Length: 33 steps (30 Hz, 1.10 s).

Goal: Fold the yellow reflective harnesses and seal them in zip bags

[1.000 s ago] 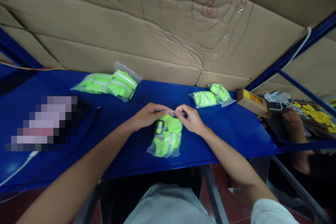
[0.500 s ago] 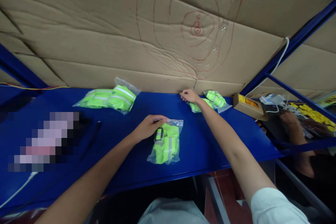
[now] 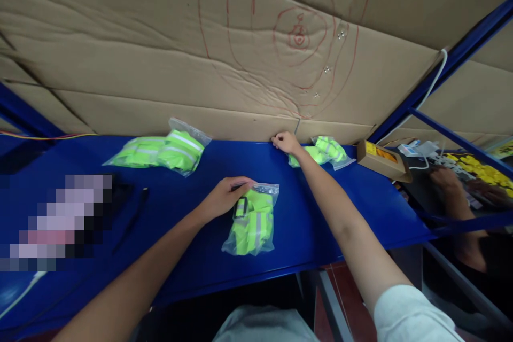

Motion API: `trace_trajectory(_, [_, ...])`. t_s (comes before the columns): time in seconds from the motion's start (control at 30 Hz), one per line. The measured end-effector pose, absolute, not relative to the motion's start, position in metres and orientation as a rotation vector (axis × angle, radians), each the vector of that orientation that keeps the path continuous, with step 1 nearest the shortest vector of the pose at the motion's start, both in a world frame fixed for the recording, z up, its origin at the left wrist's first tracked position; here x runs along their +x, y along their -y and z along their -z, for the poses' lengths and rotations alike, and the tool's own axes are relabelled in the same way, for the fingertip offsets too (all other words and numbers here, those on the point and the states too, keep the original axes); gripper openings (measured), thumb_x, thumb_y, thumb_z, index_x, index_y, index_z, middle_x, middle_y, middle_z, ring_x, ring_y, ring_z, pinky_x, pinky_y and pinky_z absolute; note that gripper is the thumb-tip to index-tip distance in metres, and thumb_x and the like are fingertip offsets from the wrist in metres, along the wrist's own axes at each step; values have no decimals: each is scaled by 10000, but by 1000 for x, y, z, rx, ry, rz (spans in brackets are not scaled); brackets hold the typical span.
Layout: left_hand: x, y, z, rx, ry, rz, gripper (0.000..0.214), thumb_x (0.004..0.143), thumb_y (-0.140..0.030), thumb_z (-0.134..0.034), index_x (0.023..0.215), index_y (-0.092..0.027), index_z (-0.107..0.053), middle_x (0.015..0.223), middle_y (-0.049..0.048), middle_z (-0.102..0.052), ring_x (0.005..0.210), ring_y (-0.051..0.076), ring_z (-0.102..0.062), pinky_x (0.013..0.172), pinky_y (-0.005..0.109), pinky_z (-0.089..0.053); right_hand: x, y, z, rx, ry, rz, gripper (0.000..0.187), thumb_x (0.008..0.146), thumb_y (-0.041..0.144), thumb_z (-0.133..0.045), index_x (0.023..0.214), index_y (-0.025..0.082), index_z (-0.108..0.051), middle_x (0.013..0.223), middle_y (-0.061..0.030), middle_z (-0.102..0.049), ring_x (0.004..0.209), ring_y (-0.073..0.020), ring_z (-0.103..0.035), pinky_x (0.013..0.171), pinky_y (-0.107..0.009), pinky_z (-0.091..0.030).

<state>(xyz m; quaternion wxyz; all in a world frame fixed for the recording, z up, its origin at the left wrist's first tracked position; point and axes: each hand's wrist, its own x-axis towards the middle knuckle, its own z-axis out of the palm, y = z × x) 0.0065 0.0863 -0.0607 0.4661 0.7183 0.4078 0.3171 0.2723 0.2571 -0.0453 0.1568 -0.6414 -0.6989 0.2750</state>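
Note:
My left hand (image 3: 234,192) pinches the top edge of a clear zip bag (image 3: 264,188) on the table in front of me. Inside the bag lies a folded neon yellow-green reflective strap (image 3: 256,222), with a black buckle (image 3: 240,207) showing on its left side. My right hand (image 3: 285,141) reaches to the table's back edge, close against the cardboard wall, its fingers curled together. Whatever those fingers hold, if anything, is too small to make out. Beside that wrist are more bagged neon straps (image 3: 328,148), partly covered by my forearm.
Two more bagged neon straps (image 3: 180,150) lie at the back left of the blue table (image 3: 312,224). A small open carton (image 3: 380,160) stands at the right end. Cables and a blurred-out patch are on the left. A co-worker's hand (image 3: 444,177) is beyond the blue frame.
The whole view has shifted slightly. My left hand keeps its grip on the bag, and my right hand stays by the cardboard with its fingers curled.

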Motion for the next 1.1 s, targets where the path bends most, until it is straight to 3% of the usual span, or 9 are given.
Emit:
trace_trajectory(0.33, [7, -86, 60, 1720, -1013, -759, 452, 926, -590, -621, 1035, -194, -810, 1067, 56, -814, 1009, 257, -722, 886, 289, -528, 272, -269, 40, -1863, 2096, -736, 399, 1011, 417, -649, 1316, 161, -628, 1314, -102, -649, 1134, -236, -672, 962, -447, -600])
trace_trajectory(0.4, [7, -87, 61, 1713, -1026, -769, 452, 917, -595, -634, 1038, -198, -811, 1072, 55, -814, 1015, 258, -721, 888, 286, -527, 269, -266, 42, -1887, 2139, -683, 369, 1007, 442, -645, 1216, 140, -680, 1211, -77, -693, 1078, -234, -687, 937, -417, -594])
trace_trajectory(0.53, [8, -87, 59, 1711, -1042, -763, 464, 910, -605, -631, 1031, -194, -810, 1067, 62, -813, 1017, 265, -718, 888, 294, -526, 262, -259, 44, -1880, 2246, -590, 383, 994, 462, -632, 806, 156, -767, 779, -24, -724, 861, -185, -692, 818, -276, -486])
trace_trajectory(0.63, [8, -86, 57, 1727, -1049, -755, 467, 900, -608, -632, 1016, -193, -809, 1054, 69, -814, 1020, 276, -720, 894, 307, -530, 261, -256, 43, -1860, 2289, -513, 401, 976, 490, -638, 753, 187, -779, 682, -12, -706, 801, -163, -668, 742, -244, -417])
trace_trajectory(0.9, [8, -89, 60, 1752, -1068, -751, 470, 909, -607, -628, 1044, -198, -815, 1061, 61, -815, 1019, 271, -721, 885, 300, -523, 264, -254, 40, -1912, 2354, -396, 496, 1010, 575, -545, 843, 190, -811, 831, -60, -764, 839, -185, -682, 753, -266, -410])
trace_trajectory(1.1, [7, -89, 61, 1742, -1047, -766, 487, 906, -608, -627, 1042, -178, -810, 1074, 71, -814, 1026, 278, -723, 894, 311, -533, 259, -225, 38, -1925, 2327, -288, 413, 1064, 441, -474, 1084, 153, -770, 1164, -183, -763, 1125, -286, -684, 1006, -378, -447])
